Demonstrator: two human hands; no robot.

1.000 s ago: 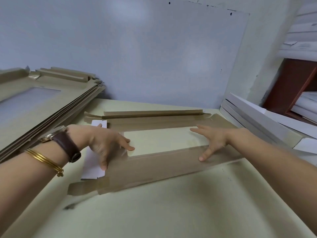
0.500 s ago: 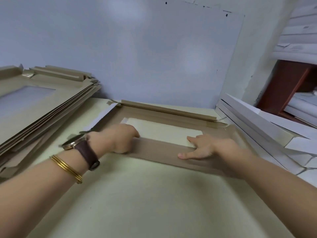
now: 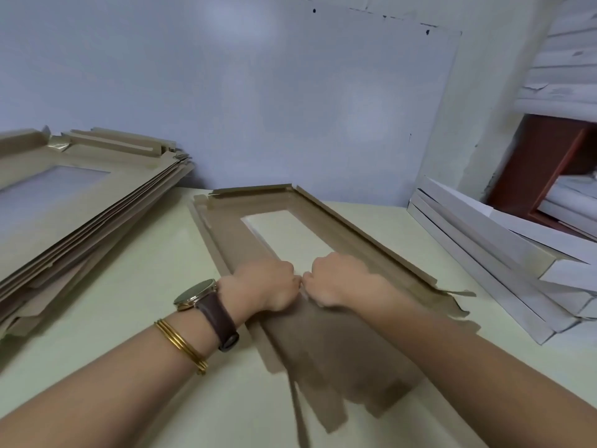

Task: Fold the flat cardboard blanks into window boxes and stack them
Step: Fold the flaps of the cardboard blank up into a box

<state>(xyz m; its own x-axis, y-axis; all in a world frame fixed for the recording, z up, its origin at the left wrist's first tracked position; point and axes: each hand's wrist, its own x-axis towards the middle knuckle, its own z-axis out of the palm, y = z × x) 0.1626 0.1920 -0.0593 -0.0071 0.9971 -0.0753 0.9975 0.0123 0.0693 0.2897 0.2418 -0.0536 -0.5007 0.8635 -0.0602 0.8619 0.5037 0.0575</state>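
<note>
The bench (image 3: 129, 286) carries a pile of flat blanks (image 3: 80, 205) at the left and a stack of white boxes (image 3: 484, 253) at the right. Between them one brown blank (image 3: 232, 240) lies flat, with its right flap seemingly raised. The left grip (image 3: 265, 282) and right grip (image 3: 336, 279) meet knuckle to knuckle at the near edge of its window (image 3: 290, 234), fingers curled. Folding looks barely begun, and the left flap probably needs creasing upward next. The fingertips are hidden, so I cannot tell whether they pinch the card. The blank's near end is blurred.
</note>
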